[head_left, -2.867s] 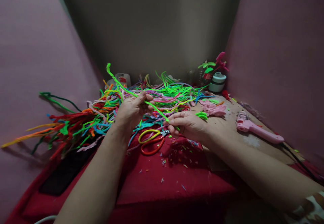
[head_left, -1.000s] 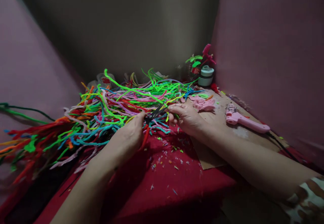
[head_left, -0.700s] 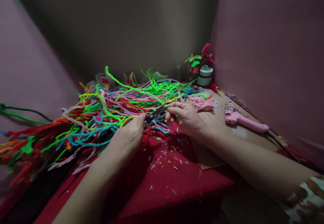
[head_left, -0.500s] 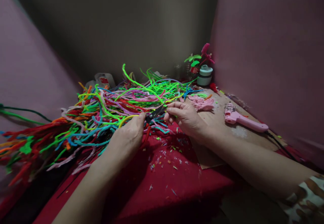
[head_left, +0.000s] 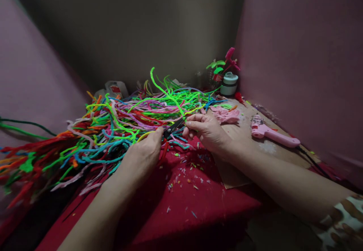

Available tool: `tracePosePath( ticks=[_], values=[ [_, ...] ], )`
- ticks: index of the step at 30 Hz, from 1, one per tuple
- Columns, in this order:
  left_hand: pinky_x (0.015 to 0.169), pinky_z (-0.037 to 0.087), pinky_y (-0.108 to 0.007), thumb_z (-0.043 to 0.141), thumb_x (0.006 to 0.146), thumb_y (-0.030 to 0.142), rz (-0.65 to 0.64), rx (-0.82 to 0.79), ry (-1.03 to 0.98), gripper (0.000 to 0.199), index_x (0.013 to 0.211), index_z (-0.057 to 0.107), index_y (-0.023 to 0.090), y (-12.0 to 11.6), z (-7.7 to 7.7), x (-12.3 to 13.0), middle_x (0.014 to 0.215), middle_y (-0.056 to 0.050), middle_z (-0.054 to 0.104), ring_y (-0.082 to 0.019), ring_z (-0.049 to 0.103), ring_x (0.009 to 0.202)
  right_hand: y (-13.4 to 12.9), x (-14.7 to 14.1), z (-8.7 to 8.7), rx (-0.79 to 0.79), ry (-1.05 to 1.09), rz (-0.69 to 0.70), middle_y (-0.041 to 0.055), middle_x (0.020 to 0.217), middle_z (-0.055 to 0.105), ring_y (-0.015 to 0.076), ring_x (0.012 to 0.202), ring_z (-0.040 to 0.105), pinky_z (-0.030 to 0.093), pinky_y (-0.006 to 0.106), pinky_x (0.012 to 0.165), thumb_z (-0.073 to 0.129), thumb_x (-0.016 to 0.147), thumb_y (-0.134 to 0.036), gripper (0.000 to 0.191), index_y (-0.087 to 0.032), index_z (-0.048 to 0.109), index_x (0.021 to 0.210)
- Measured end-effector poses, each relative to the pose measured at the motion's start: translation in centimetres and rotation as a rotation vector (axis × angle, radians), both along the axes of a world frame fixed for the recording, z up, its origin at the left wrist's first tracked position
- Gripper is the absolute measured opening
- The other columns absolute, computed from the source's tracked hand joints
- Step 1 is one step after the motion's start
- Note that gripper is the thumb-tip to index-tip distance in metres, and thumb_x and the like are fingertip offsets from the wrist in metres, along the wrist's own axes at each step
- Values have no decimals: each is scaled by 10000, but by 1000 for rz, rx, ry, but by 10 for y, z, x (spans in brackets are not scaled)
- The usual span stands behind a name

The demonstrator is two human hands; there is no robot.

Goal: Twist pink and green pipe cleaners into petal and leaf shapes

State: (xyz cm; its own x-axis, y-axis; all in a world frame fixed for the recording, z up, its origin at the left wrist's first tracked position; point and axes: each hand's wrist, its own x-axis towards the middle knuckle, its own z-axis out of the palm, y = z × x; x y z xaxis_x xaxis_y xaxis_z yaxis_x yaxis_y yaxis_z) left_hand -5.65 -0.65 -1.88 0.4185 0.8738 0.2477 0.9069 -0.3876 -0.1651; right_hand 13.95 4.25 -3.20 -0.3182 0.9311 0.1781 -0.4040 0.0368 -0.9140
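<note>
My left hand (head_left: 147,147) is closed around the red handles of a pair of scissors (head_left: 172,128), whose dark blades point up and right. Just past the blade tips, my right hand (head_left: 208,132) pinches the lower end of a bright green pipe cleaner (head_left: 167,93). That pipe cleaner rises to the upper left and curls at its top. Behind both hands lies a large heap of pipe cleaners (head_left: 136,115) in green, red, pink, blue and orange. Small coloured clippings (head_left: 185,175) are scattered on the red cloth (head_left: 198,213) in front.
A pink glue gun (head_left: 273,134) with a black cord lies on the brown board (head_left: 244,149) at the right, near pink fuzzy pieces (head_left: 225,115). At the back stand a pale lidded jar (head_left: 229,84) and pink and green fuzzy flowers (head_left: 231,60). Walls rise around the table.
The free top of the green pipe cleaner has swung to the right and slightly up. Both hands stay almost in place, with the scissors still in the left one.
</note>
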Motion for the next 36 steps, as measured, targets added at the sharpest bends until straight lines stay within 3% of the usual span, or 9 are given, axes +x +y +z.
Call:
tracePosePath(
  ticks=[9, 17, 20, 24, 27, 30, 33, 36],
  values=[
    [556, 496, -272, 307, 823, 79, 9, -69, 86, 302, 1104, 418, 71, -3, 1, 6, 811, -102, 626, -191, 639, 643, -1, 0, 1, 18, -39, -1, 4, 533, 631, 80, 427, 483, 370, 233, 468, 573, 681, -174, 58, -158, 522, 660],
    [752, 519, -320, 277, 842, 50, 103, -85, 65, 380, 1202, 396, 74, -5, 0, 18, 992, -168, 615, -221, 637, 948, -3, 0, 1, 72, -107, -16, 1, 543, 627, 73, 431, 488, 380, 223, 474, 553, 698, -167, 80, -152, 527, 624],
    [727, 521, -305, 295, 837, 57, 105, -72, 46, 368, 1184, 412, 91, -7, 2, 20, 963, -155, 623, -216, 650, 908, -5, 0, 2, 87, -138, -29, 3, 545, 624, 68, 434, 482, 383, 219, 482, 544, 708, -165, 100, -148, 532, 610],
    [589, 483, -247, 319, 796, 43, 85, -81, 54, 314, 1077, 448, 98, -9, 6, 20, 861, -129, 633, -189, 657, 711, -6, 0, 3, 40, -136, -32, -1, 524, 608, 72, 420, 468, 366, 220, 463, 550, 692, -167, 50, -150, 540, 645],
    [485, 400, -222, 318, 802, 75, 92, -95, 5, 260, 1030, 439, 111, -7, 7, 15, 712, -71, 615, -170, 616, 559, -3, 0, 2, -29, -102, -19, -34, 457, 530, 60, 377, 399, 289, 209, 406, 551, 665, -149, 28, -154, 531, 646],
    [478, 362, -220, 331, 827, 160, 35, -104, -121, 242, 1050, 424, 144, -4, 7, 2, 662, -35, 599, -161, 590, 528, 3, -1, -2, -77, 41, -2, -77, 439, 420, 41, 368, 300, 215, 199, 384, 567, 620, -102, 94, -167, 501, 636],
    [495, 362, -212, 343, 845, 231, -59, -213, -238, 259, 1077, 445, 176, 0, 9, -15, 649, -10, 598, -140, 564, 522, 6, 0, -3, -132, 144, 28, -99, 457, 338, 34, 379, 206, 155, 198, 382, 610, 625, -110, 150, -180, 485, 669],
    [485, 329, -191, 337, 860, 261, -113, -347, -196, 241, 1014, 518, 219, 4, 12, -26, 588, 30, 565, -99, 497, 470, 6, 1, 0, -158, 122, 26, -110, 449, 250, 36, 388, 145, 107, 208, 384, 654, 673, -194, 154, -179, 502, 690]
  ],
)
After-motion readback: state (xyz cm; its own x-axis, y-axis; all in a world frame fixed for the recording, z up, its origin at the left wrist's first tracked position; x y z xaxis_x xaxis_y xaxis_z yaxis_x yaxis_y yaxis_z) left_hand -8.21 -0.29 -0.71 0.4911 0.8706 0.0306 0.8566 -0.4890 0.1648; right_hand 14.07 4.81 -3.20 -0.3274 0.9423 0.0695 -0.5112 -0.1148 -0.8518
